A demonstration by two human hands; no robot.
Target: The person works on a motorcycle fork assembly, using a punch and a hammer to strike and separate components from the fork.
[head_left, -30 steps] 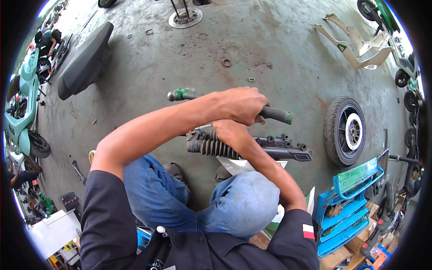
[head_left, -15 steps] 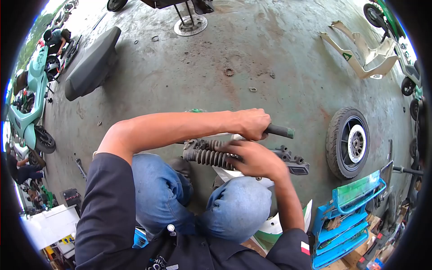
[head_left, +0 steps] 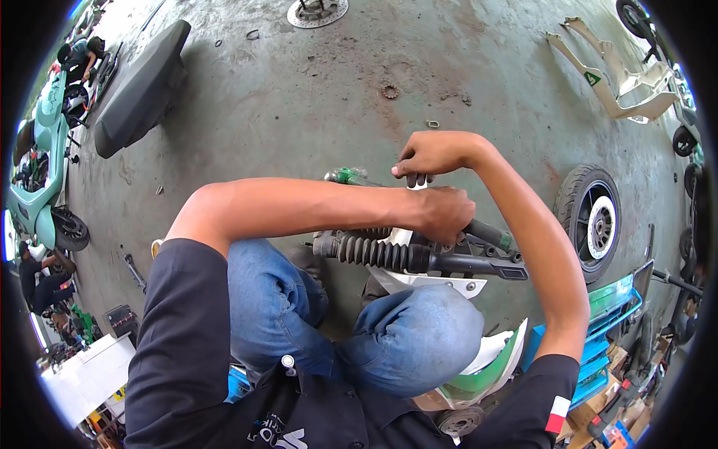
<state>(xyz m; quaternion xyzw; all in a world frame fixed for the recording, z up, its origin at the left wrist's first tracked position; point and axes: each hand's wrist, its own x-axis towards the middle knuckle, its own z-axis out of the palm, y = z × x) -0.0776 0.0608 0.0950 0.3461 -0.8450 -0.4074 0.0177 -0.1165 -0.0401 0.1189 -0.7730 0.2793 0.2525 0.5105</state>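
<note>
My left hand [head_left: 446, 213] is closed around a handlebar, close to its dark rubber grip [head_left: 490, 234], which has a greenish end. The bar's other green-ended grip [head_left: 348, 176] shows beyond my left forearm. Just past the left hand, my right hand [head_left: 436, 153] is bent over with its fingers curled down at a whitish part; what they hold is mostly hidden. Below my left forearm lies a front fork leg with a black ribbed rubber gaiter [head_left: 381, 253], above my knees. A white panel [head_left: 430, 281] sits under the fork.
A wheel with a brake disc [head_left: 600, 227] lies to the right, near a blue rack [head_left: 591, 374]. A black seat [head_left: 142, 93] and a mint scooter [head_left: 48, 157] are at left. A cream body panel [head_left: 621, 82] lies far right. Other people work at the left edge.
My right hand has left the ribbed gaiter and risen to the far side of my left hand. The left hand stays on the bar, slightly further right. The view has tilted down.
</note>
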